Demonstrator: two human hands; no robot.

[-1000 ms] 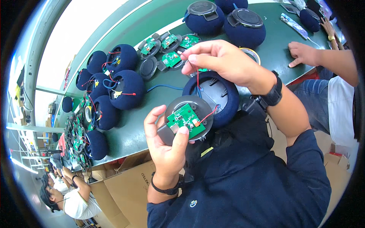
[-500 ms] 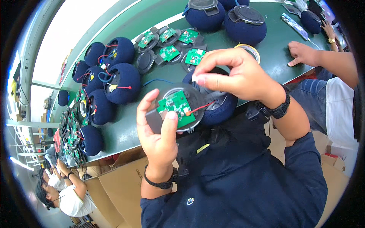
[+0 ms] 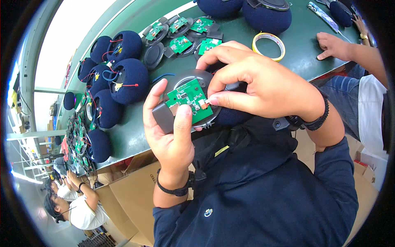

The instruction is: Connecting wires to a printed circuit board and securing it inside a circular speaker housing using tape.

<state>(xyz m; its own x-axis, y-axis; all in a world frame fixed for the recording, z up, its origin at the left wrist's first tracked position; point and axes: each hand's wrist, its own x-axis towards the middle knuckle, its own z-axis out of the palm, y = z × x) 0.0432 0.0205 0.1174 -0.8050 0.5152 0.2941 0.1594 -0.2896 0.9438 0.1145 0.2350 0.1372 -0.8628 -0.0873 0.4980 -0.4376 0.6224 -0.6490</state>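
My left hand is closed round a black round base that carries a green circuit board. Its thumb presses on the board's near side, beside a dark block at the base's edge. Thumb and index finger of my right hand pinch a small white wire plug at the orange-and-white socket on the board's right side. Whether the plug is seated cannot be made out. Behind my right hand, a dark blue fabric-covered round shell is mostly hidden.
Several bases with green boards lie beyond my hands on the green table. Blue round shells with red wires stand at left, others at the back. A yellow tape roll and another person's hand are at right.
My right hand has come down from above the base to the socket on the board's right side. The base has tilted slightly in my left hand. The tape roll shows more fully.
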